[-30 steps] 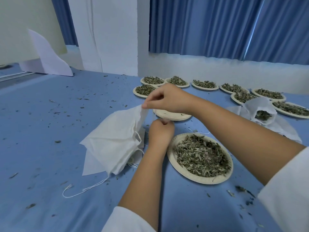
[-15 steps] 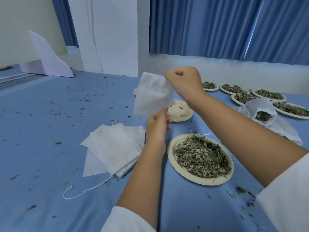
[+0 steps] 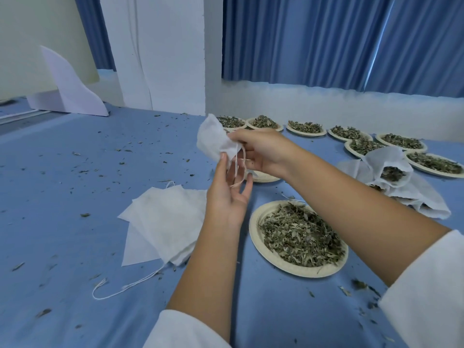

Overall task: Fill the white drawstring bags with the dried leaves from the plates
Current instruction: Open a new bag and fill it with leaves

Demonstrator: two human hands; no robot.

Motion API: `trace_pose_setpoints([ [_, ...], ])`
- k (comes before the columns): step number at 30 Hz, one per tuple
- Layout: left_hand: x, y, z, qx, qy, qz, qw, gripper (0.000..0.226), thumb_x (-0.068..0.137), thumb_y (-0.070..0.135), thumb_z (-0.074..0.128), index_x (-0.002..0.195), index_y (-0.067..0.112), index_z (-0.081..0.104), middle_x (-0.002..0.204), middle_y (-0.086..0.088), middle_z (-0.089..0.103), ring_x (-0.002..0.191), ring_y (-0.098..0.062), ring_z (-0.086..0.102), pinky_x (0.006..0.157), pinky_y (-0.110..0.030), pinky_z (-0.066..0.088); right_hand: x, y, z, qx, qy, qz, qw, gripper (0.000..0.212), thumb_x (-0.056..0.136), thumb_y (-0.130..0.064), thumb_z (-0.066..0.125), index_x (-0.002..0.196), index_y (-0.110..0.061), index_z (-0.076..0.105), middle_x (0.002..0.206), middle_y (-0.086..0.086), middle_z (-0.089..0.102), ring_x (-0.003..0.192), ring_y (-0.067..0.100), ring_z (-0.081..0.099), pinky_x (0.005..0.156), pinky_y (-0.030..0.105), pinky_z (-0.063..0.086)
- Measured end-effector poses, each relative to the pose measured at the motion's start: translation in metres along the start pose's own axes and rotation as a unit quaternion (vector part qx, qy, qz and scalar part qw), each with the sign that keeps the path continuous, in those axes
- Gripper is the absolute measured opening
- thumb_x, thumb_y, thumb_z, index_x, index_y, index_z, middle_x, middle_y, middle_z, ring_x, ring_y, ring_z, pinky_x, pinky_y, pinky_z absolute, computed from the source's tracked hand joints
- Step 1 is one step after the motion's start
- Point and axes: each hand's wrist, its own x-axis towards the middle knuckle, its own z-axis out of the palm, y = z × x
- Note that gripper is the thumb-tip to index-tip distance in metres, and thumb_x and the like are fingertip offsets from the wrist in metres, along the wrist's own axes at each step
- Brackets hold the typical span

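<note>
Workroom with blue curtains [image 3: 326, 38] and rows of leaf-filled plates [image 3: 306, 133].

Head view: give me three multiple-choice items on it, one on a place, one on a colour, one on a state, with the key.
1. Relative to the nearest plate, the stack of flat bags lies: A) on top; B) to its left; C) behind it.
2. The tablecloth is: A) green; B) blue; C) red.
3. The right hand: A) hangs idle; B) scoops leaves; C) pinches a white bag.
Key: 1 B, the stack lies on the cloth beside the plate's left rim; 2 B, blue shows around every plate; 3 C, its fingers grip the bag above the table.
</note>
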Motion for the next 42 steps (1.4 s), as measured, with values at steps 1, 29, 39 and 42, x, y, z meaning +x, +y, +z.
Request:
trace_pose_setpoints([
  [1, 0.001, 0.001, -0.001, -0.026, 0.011, 0.002, 1.0, 0.019, 0.091, 0.028, 0.067, 0.101, 0.012, 0.065, 0.09, -0.001, 0.071, 0.086, -0.012, 0.068, 0.076, -0.029, 0.056, 0.001, 0.003, 0.002, -0.009, -0.003, 0.007, 1.0, 0.009, 0.086, -0.013, 0.068, 0.077, -0.013, 0.065, 0.066, 0.002, 0.063, 0.055, 0.012, 0.061, 0.053, 0.023, 0.052],
  [29, -0.006, -0.002, -0.002, -0.106, 0.145, 0.057, 0.982, 0.033, 0.097, 0.02, 0.027, 0.067, 0.016, 0.04, 0.062, -0.001, 0.044, 0.054, -0.015, 0.041, 0.053, -0.021, 0.037, -0.002, 0.02, 0.019, -0.328, -0.051, -0.043, 0.942, 0.022, 0.096, -0.023, 0.059, 0.11, -0.009, 0.07, 0.119, 0.01, 0.067, 0.105, 0.022, 0.064, 0.09, 0.036, 0.053],
  [39, -0.002, -0.004, -0.009, -0.134, 0.184, 0.057, 0.972, 0.03, 0.097, 0.008, 0.029, 0.086, 0.009, 0.057, 0.071, -0.001, 0.051, 0.056, -0.01, 0.048, 0.048, -0.018, 0.037, 0.019, 0.05, 0.008, -0.703, -0.069, -0.098, 0.701, 0.038, 0.093, -0.014, 0.057, 0.13, -0.022, 0.059, 0.13, 0.008, 0.055, 0.127, 0.028, 0.039, 0.091, 0.034, 0.041],
  [42, 0.0, -0.004, -0.008, -0.099, 0.196, 0.057, 0.974, 0.029, 0.095, 0.008, 0.03, 0.084, 0.011, 0.056, 0.069, 0.0, 0.049, 0.054, -0.009, 0.047, 0.045, -0.016, 0.036, 0.02, 0.056, 0.011, -0.726, -0.047, -0.14, 0.672, 0.023, 0.092, -0.012, 0.055, 0.109, -0.02, 0.069, 0.107, 0.006, 0.059, 0.116, 0.027, 0.045, 0.076, 0.031, 0.034],
])
